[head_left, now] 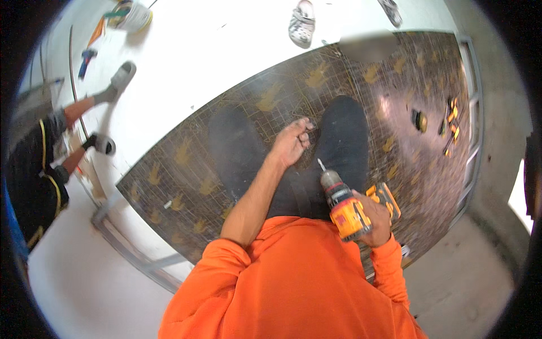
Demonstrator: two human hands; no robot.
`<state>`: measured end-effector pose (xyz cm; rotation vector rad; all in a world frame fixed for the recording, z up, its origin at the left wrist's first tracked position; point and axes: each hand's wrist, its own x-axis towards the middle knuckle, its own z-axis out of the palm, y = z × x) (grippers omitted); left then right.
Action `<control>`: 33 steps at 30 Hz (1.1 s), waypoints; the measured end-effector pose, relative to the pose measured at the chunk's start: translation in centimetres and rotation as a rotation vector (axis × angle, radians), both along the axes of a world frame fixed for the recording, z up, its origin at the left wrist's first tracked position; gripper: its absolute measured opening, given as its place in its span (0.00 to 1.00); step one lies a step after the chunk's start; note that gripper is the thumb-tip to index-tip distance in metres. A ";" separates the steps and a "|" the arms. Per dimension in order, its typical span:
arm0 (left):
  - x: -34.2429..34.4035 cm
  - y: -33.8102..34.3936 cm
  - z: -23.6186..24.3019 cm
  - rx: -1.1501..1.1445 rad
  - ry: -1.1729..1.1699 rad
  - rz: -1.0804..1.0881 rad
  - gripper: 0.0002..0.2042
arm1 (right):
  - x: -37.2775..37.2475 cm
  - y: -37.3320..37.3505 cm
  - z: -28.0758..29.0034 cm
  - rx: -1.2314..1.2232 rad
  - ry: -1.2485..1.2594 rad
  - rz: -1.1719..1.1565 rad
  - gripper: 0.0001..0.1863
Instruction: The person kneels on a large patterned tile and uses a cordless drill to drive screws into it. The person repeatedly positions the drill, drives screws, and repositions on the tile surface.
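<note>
My right hand grips a yellow and black cordless drill by its handle. The bit in its chuck points up and to the left, over my dark-trousered right leg. My left hand is held between my knees with its fingers curled together; whatever they may pinch is too small to make out. It stays apart from the drill bit. Under me lies a dark brown panel with yellowish printed marks.
A tape measure and several orange-handled hand tools lie on the panel at the right. A grey metal frame borders it. Another person's slippered foot shows at left, near a bucket. A patterned clog stands at the far edge.
</note>
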<state>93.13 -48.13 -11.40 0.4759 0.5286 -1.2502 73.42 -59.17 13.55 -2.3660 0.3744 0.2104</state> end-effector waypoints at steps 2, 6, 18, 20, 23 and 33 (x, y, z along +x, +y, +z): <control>-0.8 -0.1 1.9 -0.101 0.100 0.100 0.10 | 4.1 -2.8 -1.5 -0.060 0.000 0.189 0.42; 0.2 -0.9 2.1 -0.040 0.225 0.276 0.12 | 11.4 -6.7 -4.1 -0.119 0.019 0.454 0.39; 4.4 -3.4 -4.4 0.157 0.194 0.439 0.11 | 22.8 -11.9 -11.3 -0.091 0.196 0.670 0.42; 4.8 -3.4 -5.2 0.351 -0.057 0.269 0.14 | 23.0 -11.8 -12.2 -0.057 0.176 0.673 0.43; 5.3 -3.9 -6.3 0.303 0.084 0.305 0.14 | 23.2 -11.6 -13.3 -0.073 0.226 0.639 0.45; 6.7 -4.5 -9.2 0.120 0.320 0.289 0.13 | 25.2 -11.1 -15.5 -0.080 0.300 0.503 0.38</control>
